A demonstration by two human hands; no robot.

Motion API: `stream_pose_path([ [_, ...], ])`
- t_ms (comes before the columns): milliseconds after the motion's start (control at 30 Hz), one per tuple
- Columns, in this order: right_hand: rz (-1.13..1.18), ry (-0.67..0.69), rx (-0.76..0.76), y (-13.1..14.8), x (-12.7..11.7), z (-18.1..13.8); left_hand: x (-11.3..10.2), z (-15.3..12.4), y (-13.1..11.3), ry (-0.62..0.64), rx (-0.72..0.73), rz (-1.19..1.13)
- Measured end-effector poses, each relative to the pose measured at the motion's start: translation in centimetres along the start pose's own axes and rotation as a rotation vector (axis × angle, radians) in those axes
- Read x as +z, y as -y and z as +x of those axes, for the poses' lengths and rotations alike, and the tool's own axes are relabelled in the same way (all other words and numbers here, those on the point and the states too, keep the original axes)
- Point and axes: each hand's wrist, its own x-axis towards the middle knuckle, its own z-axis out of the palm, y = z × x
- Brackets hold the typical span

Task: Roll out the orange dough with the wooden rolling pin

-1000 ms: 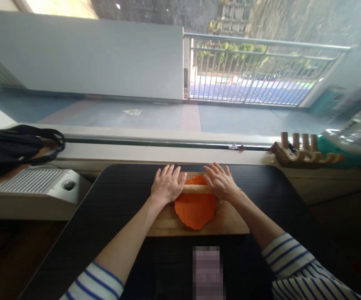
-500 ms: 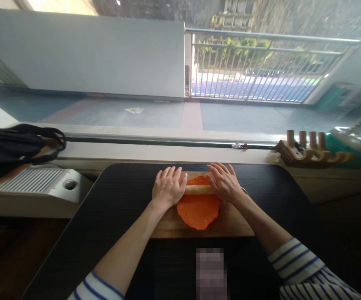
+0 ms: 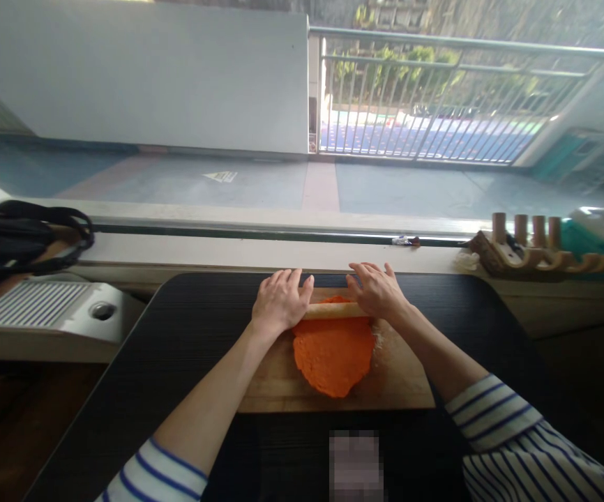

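An orange sheet of dough (image 3: 332,359), roughly round with uneven edges, lies flat on a wooden board (image 3: 404,390). Across its far part rests a wooden rolling pin (image 3: 330,311). The palm of my left hand (image 3: 282,298) presses on the pin's left end, fingers stretched forward. On the right end lies my right hand (image 3: 378,289), its fingers extended and slightly raised, not wrapped round the pin. Both ends of the pin are hidden under the hands. A little pale flour (image 3: 379,339) shows at the dough's right edge.
The board stands on a black table (image 3: 176,362) against a white windowsill (image 3: 239,256). On the sill at right is a wooden rack (image 3: 529,254); a black bag (image 3: 14,237) is at left, above a white slatted unit (image 3: 45,307). A blurred pinkish patch (image 3: 355,464) appears near the front.
Both hands have pushed the rolling pin away from me, toward the dough's far edge. More of the dough's near part shows. The camera view has shifted slightly.
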Motion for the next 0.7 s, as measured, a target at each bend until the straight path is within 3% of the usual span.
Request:
stream_pose_path([
  [333, -0.005, 0.011, 0.036, -0.3, 0.2, 1.5, 0.2, 1.3, 0.4, -0.018, 0.027, -0.016],
  [700, -0.024, -0.077, -0.009, 0.0, 0.1, 1.7, -0.3, 1.6, 0.1, 0.014, 0.033, 0.013],
])
